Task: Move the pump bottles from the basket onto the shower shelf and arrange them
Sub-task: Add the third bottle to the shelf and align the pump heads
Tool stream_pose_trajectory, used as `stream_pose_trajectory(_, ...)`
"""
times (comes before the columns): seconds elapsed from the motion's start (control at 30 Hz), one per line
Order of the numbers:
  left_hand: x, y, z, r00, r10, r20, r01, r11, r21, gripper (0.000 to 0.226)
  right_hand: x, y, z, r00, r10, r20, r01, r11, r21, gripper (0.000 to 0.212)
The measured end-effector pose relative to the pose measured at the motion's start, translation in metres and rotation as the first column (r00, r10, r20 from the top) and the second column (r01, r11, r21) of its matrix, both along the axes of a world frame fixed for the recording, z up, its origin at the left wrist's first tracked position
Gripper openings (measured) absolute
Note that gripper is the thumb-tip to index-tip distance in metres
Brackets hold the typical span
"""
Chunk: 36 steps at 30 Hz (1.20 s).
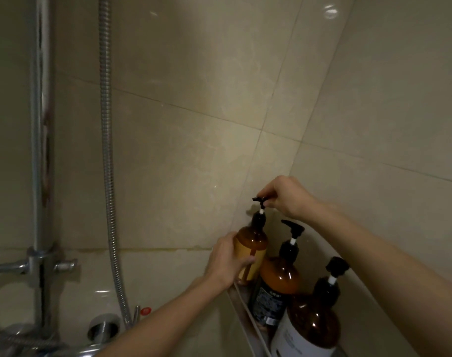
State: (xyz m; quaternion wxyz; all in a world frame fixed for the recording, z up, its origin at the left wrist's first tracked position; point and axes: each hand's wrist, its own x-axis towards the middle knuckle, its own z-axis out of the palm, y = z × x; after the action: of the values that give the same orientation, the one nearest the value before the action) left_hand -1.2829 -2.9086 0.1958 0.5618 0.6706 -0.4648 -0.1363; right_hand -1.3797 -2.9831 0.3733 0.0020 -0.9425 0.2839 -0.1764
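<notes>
Three amber pump bottles stand on the corner shower shelf (241, 309) at the lower right. The far bottle with a tan label (254, 249) is gripped round its body by my left hand (226, 262). My right hand (286, 197) pinches that bottle's black pump head from above. The middle bottle with a dark label (277, 284) stands beside it, its pump nozzle pointing left. Nearest me is the bottle with a white label (311, 328). No basket is in view.
The tiled walls meet in a corner right behind the shelf. A chrome shower riser pipe (38, 130) and a flexible hose (107, 161) hang on the left. The mixer tap (104, 328) with a red mark sits at the lower left.
</notes>
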Motion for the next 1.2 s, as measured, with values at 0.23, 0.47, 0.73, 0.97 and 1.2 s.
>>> stream_pose_trajectory(0.23,0.008,0.0,0.0,0.992,-0.117,-0.052,0.115,0.993,-0.039,0.065,0.0,-0.005,-0.001,1.0,0.012,0.021,-0.013,0.999,0.034,0.026)
stream_pose_trajectory(0.47,0.014,0.009,0.0,0.981,-0.195,0.003,0.195,0.981,-0.02,0.069,-0.002,-0.004,0.001,1.0,0.003,0.018,-0.004,0.999,0.053,0.026)
stream_pose_trajectory(0.73,0.001,0.0,0.005,0.969,0.049,0.241,-0.058,0.998,0.028,0.089,0.002,0.0,0.0,1.0,-0.023,-0.003,0.023,0.999,0.038,0.029)
stream_pose_trajectory(0.97,0.021,0.002,0.009,0.96,-0.126,0.248,0.113,0.991,0.065,0.087,-0.001,-0.001,0.001,1.0,0.006,-0.01,-0.006,1.0,0.012,0.027)
stream_pose_trajectory(1.2,0.028,0.006,0.005,0.98,-0.038,0.195,0.041,0.999,-0.011,0.057,-0.004,-0.002,0.002,1.0,0.007,-0.014,-0.006,1.0,0.024,0.027)
